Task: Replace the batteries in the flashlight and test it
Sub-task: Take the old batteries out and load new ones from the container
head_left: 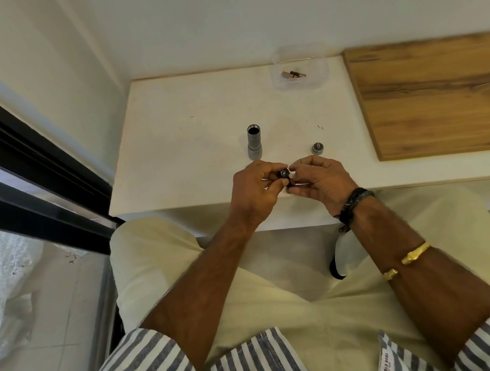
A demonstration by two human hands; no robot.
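The grey flashlight body [254,142] stands upright on the white table [185,137], its open end facing up. Its grey end cap [317,148] lies to the right on the table. Over the table's near edge my left hand [254,193] grips a small black battery holder [282,174]. My right hand [321,180] pinches a battery [292,178] against that holder; only the battery's metal tip shows. A clear plastic box [300,69] at the table's far side holds several more batteries [294,74].
A wooden board [446,91] lies on the right part of the table. White walls rise behind and to the left. A dark window frame [11,163] runs along the left. My lap sits below the table's near edge.
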